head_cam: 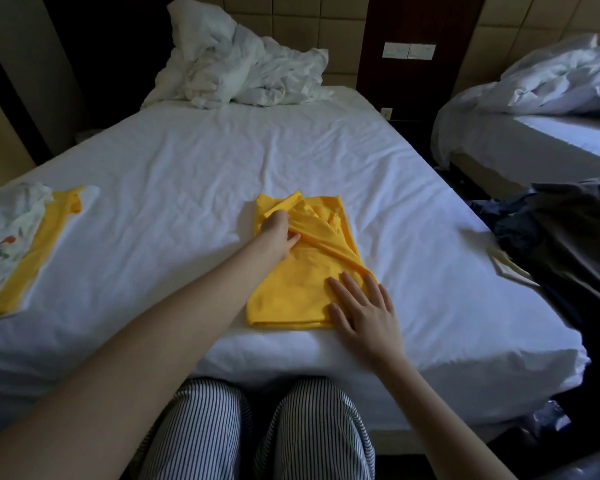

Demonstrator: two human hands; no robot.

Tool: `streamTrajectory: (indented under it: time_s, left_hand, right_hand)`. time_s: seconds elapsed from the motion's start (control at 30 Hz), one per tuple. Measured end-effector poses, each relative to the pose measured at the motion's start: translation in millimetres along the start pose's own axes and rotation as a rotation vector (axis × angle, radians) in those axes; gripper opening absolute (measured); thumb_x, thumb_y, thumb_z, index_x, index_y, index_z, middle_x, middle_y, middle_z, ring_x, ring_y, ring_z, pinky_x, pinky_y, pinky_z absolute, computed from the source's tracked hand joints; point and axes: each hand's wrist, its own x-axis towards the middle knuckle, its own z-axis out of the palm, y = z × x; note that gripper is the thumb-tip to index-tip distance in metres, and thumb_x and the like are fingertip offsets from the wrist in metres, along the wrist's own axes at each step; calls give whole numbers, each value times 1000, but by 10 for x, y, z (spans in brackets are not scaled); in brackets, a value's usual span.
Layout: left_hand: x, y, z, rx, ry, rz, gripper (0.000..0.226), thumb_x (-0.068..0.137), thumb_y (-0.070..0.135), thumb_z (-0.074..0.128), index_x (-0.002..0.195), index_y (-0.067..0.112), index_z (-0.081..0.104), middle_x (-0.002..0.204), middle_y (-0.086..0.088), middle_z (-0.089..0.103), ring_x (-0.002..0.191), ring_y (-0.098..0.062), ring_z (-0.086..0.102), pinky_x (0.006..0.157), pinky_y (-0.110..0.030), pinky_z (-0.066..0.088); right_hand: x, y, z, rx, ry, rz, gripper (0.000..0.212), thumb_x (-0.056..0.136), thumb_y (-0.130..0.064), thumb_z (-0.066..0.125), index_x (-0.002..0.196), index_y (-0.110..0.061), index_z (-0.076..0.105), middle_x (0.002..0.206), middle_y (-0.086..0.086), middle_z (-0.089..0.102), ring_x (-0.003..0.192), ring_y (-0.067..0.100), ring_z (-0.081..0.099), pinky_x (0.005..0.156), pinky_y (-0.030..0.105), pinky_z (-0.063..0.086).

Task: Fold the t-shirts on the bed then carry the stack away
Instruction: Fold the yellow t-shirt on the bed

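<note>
Head camera shows the left hand (277,233) pinching a fold of the yellow t-shirt (291,289); nearer than this grip, the right hand (364,315) presses the shirt flat, fingers spread.

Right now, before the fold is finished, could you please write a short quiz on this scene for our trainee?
1. True or false: the right hand lies flat on the yellow t-shirt.
2. Which hand grips a fold of that shirt: A left, B right?
3. Fill in: on the bed, far left, a white patterned garment lies on a second shirt, coloured ____.
Key: 1 true; 2 A, the left hand; 3 yellow.
</note>
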Motion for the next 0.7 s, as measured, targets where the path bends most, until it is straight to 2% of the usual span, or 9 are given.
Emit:
streamTrajectory:
  time_s: [0.03,0.1,0.2,0.27,0.3,0.37,0.43,0.53,0.7]
  left_hand:
    - [62,82,75,-68,-37,-29,32,97,17,41,126,5,47,119,-11,43,113,-30,49,80,-33,47]
    - [118,266,267,-183,-209,-51,28,97,22,37,118,6,48,122,-13,46,94,-27,55,72,-34,47]
    - [110,448,577,14,-423,82,29,98,25,35,114,9,54,105,-5,59,80,-17,55,70,-29,42]
    - [161,348,635,346,-430,264,24,97,18,40,96,8,62,89,-3,68,83,-15,57,72,-27,43]
    - [232,225,580,563,-404,389,24,97,14,43,97,4,65,95,-9,70,91,-17,59,78,-27,43]
    - [421,-127,323,1176,-356,653,32,99,17,43,123,5,59,130,-12,58,122,-20,50,100,-27,34]
    - [508,-431,66,1675,-278,820,42,102,29,33,142,20,40,151,4,35,141,-13,26,113,-26,15]
    - [466,-499,39,1715,-212,903,44,102,32,27,146,26,32,155,9,26,144,-9,16,113,-27,7]
    - [191,-575,-126,1670,-149,849,44,102,34,28,146,29,32,156,6,23,144,-13,15,115,-32,6]
  right_hand:
    - [5,0,-4,4,-3,-1,57,96,-58,13,134,-35,48,136,-4,54,131,31,42,107,37,18]
    - [19,11,2,13,2,-5,54,96,-57,17,133,-36,49,135,-6,54,130,31,44,107,39,20]
    - [29,37,31,27,30,-13,47,95,-54,24,132,-37,48,136,-8,53,130,29,40,106,41,21]
    - [36,45,45,31,39,-14,49,96,-57,19,133,-39,46,139,-8,50,130,27,35,107,42,20]
    - [36,49,54,31,39,-15,49,95,-57,18,133,-40,45,140,-8,49,130,28,36,106,42,20]
    - [40,44,60,26,37,-15,50,95,-57,18,133,-40,45,138,-5,51,127,33,43,104,43,22]
    - [46,38,56,22,40,-11,48,95,-55,24,131,-38,49,136,-3,54,124,36,49,101,44,25]
    - [50,26,36,20,40,-8,46,91,-52,33,130,-36,52,134,-2,55,123,37,49,100,44,26]
    - [55,1,-5,10,27,-6,46,90,-51,34,129,-35,54,133,-2,56,122,37,51,99,44,26]
